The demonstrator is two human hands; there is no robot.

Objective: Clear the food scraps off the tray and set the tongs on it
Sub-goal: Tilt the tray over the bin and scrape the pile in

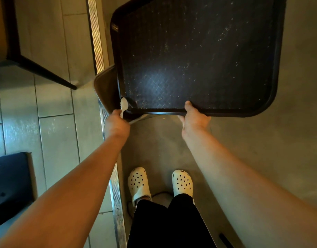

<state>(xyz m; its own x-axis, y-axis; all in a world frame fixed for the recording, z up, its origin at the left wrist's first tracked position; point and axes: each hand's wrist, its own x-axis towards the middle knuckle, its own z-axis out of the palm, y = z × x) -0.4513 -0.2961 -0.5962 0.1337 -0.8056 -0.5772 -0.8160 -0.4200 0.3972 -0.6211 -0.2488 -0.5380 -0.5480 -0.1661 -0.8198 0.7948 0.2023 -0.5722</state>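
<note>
We held the dark tray [199, 51] out in front of us, above the floor, with both hands at its near edge. Our right hand [194, 120] grasped the near rim, the thumb lying on top of it and the fingers under it. Our left hand [116, 123] was clenched around a white utensil [123, 104], maybe a spoon or one end of the tongs; we could not tell which, and its pale tip touched the near left corner of the tray. Small pale crumbs [224, 31] lay scattered on the tray surface. Below, our white clogs [139, 183] stood on the grey floor [261, 144], beside a metal strip [116, 203]
</note>
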